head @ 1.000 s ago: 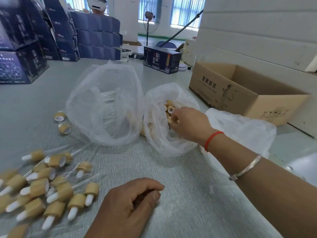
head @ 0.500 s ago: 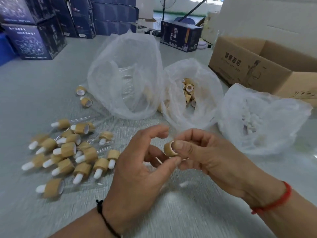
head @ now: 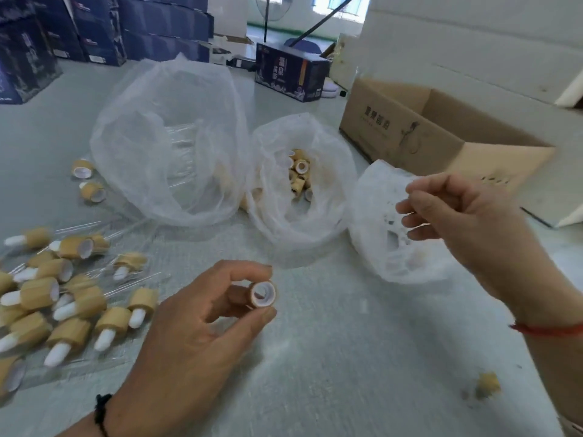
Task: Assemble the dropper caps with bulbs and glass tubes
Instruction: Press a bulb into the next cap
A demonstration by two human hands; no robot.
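- The left hand [head: 186, 339] is pinching one wood-coloured dropper cap [head: 262, 294] between thumb and forefinger, its white-lined open end turned toward the camera; the far end of the cap is hidden behind the fingers.
- The right hand [head: 467, 222] is hovering up and to the right of that pinch, over the bag of bulbs [head: 388, 247]. Its fingers are curling loosely inward; whether anything is sitting between them cannot be told, since the fingertips are blurring against the white plastic.
- The bag's contents are showing only as pale shapes through the film.
- Straight beyond the pinch, the bag of caps [head: 299, 181] is lying open, with loose caps visible inside.
- Beyond and to the left, the bag of glass tubes [head: 170, 143] is showing only faint clear lines through the plastic.
- Left of the pinch, the finished droppers [head: 72, 304] are lying in a heap, partly cut off by the frame edge; their glass tubes are hard to make out.
- Low to the right, a stray cap [head: 488, 385] is lying blurred on the table [head: 331, 373].
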